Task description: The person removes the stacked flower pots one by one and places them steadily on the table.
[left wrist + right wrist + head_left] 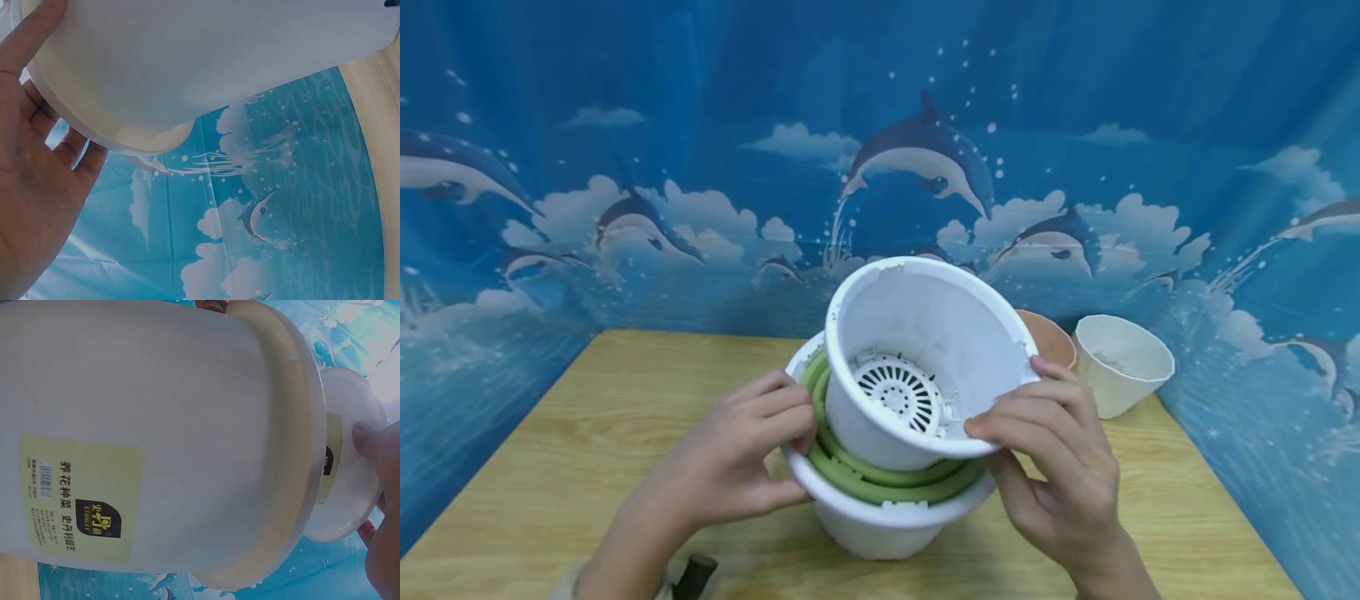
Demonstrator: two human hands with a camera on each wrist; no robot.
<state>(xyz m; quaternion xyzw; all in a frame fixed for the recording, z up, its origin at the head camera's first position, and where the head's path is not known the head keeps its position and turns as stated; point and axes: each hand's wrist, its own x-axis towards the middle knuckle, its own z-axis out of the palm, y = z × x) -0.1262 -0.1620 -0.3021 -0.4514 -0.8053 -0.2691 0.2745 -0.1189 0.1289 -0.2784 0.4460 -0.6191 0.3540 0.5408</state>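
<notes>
My right hand [1067, 467] pinches the rim of a smaller white plastic flower pot [861, 429] with a slotted drain base. That pot leans, its mouth toward me, over a larger white flower pot [880, 529]. Green ring-shaped rims [865, 487] sit inside the larger pot, around the smaller one. With its fingers over the edge and thumb beneath, my left hand [752, 450] grips the larger pot's rim at the left. In the right wrist view, a pale green printed label [81, 506] shows on the larger pot's side, and my right thumb lies on the smaller pot's wall [350, 403].
Behind the pots at the right stand a terracotta-coloured pot [1048, 337], partly hidden, and a cream pot [1120, 383] with a faceted rim. The wooden table [587, 408] ends at a blue dolphin-print curtain [700, 125] at the back and sides.
</notes>
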